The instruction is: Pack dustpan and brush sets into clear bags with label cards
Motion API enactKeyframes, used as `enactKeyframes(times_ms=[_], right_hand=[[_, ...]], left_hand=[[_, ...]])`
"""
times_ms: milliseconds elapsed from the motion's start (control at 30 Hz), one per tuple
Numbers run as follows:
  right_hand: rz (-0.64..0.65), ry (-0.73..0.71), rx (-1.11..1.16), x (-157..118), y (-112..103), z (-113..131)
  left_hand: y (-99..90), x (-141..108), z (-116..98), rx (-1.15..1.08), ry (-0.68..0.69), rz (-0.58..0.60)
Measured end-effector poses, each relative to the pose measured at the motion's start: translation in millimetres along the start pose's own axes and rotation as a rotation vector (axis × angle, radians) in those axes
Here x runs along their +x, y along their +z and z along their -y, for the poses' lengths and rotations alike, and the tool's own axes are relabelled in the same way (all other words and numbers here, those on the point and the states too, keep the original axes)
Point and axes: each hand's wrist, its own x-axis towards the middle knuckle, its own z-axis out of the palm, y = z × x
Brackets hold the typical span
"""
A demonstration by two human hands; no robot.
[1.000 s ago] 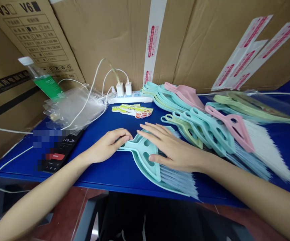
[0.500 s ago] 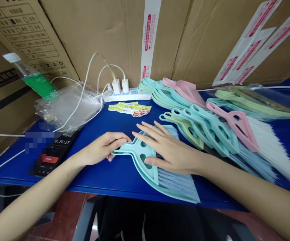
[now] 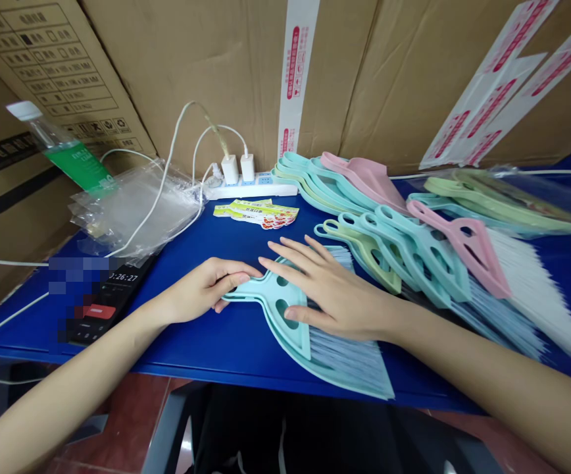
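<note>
Step in hand, as judged: the brush and pan are being held one on the other and lined up. A pale turquoise plastic hand brush with blue-grey bristles is lying on top of a matching pale turquoise plastic dustpan, both sitting at the near middle of the blue table, handles pointing left, bristles right.

Left hand: the grip is closing round the handle end, thumb above and fingers curling beneath, seemingly having hold of both handles. Right hand: the grip is opening wide and flat, fingers spreading over the brush head, grasping nothing. The palm is hiding the middle of the bristles, so I cannot tell whether it is pressing down or only resting lightly.

Surroundings: a fanned row of brushes is lying just to the right, topped by a pink plastic brush with white bristles. Nested dustpans, a pink plastic one uppermost, are standing farther back. Clear flat plastic bags are lying at far left.

Next move, as judged: it is calling for a firm left pinch with the two handles staying aligned, and light, even right-hand pressure; careless pushing could be bending bristles or sliding the brush off the pan.
</note>
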Motion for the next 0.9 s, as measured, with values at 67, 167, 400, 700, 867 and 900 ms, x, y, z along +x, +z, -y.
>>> enactKeyframes(times_ms=[67, 167, 400, 700, 867, 900], right_hand=[[-0.009, 0.011, -0.01, -0.3, -0.5, 0.3], [-0.011, 0.011, -0.028, -0.2, -1.1, 0.5], [-0.018, -0.01, -0.049, 0.0, -1.2, 0.3], [-0.022, -0.025, -0.032, -0.4, -1.9, 0.1], [-0.011, -0.02, -0.078, -2.5, -3.1, -0.5], [-0.02, -0.023, -0.095, -3.1, -3.2, -1.0]], left_hand=[[0.2, -0.2, 1.1, -0.002, -0.001, -0.006], [0.2, 0.2, 2.2, -0.002, -0.004, -0.004], [0.0, 0.3, 0.5, 0.001, -0.008, -0.003], [2.0, 2.9, -0.4, -0.03, -0.022, 0.015], [0.4, 0.9, -2.1, 0.056, -0.028, 0.009], [-0.2, 0.3, -2.5, 0.081, -0.028, 0.007]])
